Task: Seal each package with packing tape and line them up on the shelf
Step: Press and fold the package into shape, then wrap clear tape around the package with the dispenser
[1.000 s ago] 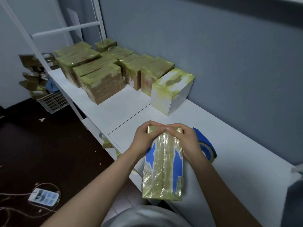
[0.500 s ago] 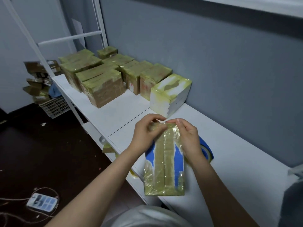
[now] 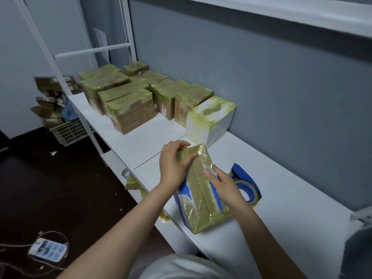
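Observation:
A long blue-and-white package (image 3: pixel 201 190) wrapped in yellowish tape lies tilted at the front edge of the white shelf (image 3: pixel 281 208). My left hand (image 3: pixel 174 165) grips its far end, fingers curled over the top corner. My right hand (image 3: pixel 225 185) rests on the package's right side about midway along, fingers laid on the tape. A blue tape dispenser (image 3: pixel 246 184) with a roll sits just behind my right hand, partly hidden. Several taped cardboard boxes (image 3: pixel 130 111) and a taped white box (image 3: pixel 209 119) stand in rows further back on the shelf.
A grey wall backs the shelf and another white shelf runs above. A small tape roll (image 3: pixel 166 217) sits under the shelf edge. On the dark floor lie a power strip (image 3: pixel 47 248) with cables and a plastic basket (image 3: pixel 69 132) beside stacked cardboard (image 3: pixel 50 101).
The package has turned so its far end points left and away. My right hand slid from the far end down its right side. My left hand stays on the far end.

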